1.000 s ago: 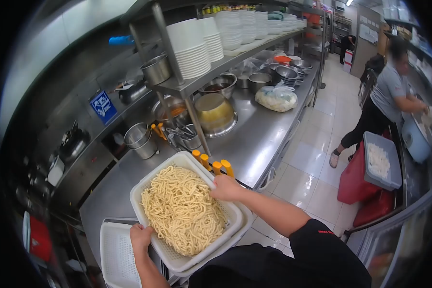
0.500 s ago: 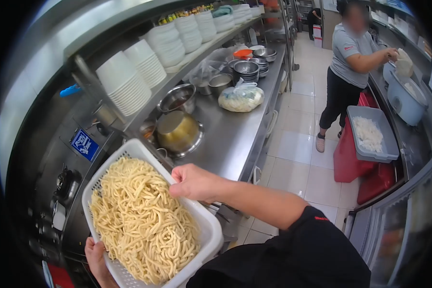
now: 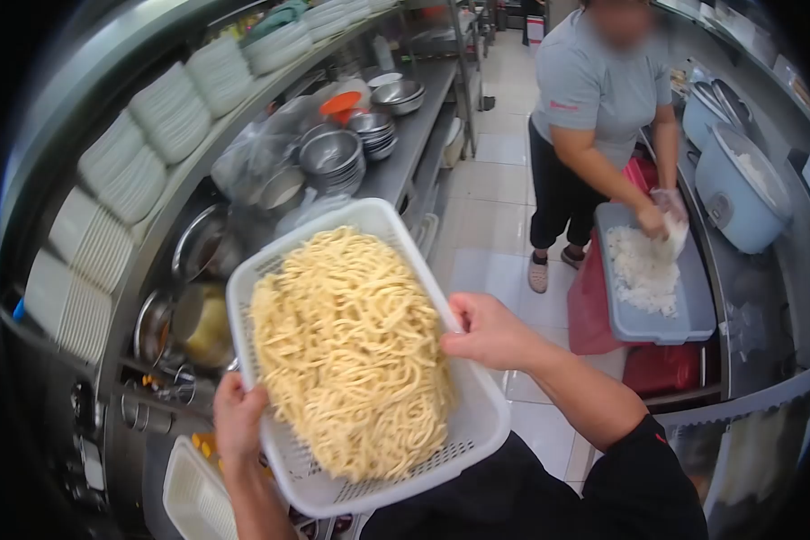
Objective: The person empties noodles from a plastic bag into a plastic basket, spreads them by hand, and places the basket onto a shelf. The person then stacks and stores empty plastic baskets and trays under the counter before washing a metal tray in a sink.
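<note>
A white perforated basket full of thick yellow noodles is held up in front of my body, tilted. My left hand grips its left rim, the fingers closed around the edge. On the opposite rim my right hand is closed too, with the thumb on top. Below and to the left of the basket, an empty white basket lies on the lower counter, partly behind my left forearm.
A co-worker stands at the right, handling rice over a grey tub. Blue rice cookers stand beside. At left, a shelf holds stacked white dishes; steel bowls sit on the counter behind.
The basket of noodles has been lifted and carried away from the counter as my view turned right. The co-worker's hands have moved from the rice cooker down to the grey tub.
</note>
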Motion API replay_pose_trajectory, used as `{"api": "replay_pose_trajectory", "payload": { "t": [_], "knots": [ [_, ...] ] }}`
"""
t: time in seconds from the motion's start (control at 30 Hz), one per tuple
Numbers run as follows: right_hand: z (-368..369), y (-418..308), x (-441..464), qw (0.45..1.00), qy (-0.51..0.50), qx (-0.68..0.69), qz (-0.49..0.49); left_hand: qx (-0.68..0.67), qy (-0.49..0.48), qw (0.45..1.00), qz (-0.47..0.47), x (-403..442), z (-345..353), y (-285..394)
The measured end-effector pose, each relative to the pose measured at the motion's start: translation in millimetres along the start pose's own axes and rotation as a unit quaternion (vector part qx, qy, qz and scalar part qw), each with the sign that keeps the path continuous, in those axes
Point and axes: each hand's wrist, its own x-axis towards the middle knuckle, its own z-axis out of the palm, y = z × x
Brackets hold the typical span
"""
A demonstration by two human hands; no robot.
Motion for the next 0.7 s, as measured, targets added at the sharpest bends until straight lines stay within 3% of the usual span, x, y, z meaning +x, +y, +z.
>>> {"api": "replay_pose_trajectory", "payload": {
  "t": [0.1,0.17,0.23,0.3,0.4,0.7],
  "knots": [
    [-69,44,19,0.996,0.064,-0.039,0.043,0.085,-0.031,0.996,-0.028,47,99,-4],
    [-107,81,37,0.989,0.117,-0.054,0.072,0.125,-0.024,0.991,0.035,81,161,-34],
    [-142,109,58,0.970,0.164,-0.132,0.126,0.176,-0.052,0.983,0.016,106,213,-47],
    [-173,146,80,0.946,0.210,-0.181,0.165,0.083,-0.068,0.994,0.015,133,263,-87],
    [-212,184,123,0.908,0.267,-0.249,0.203,0.137,-0.082,0.987,-0.006,174,330,-98],
    [-313,269,247,0.872,0.328,-0.278,0.233,0.134,-0.106,0.983,-0.066,320,489,-151]
  ]
}}
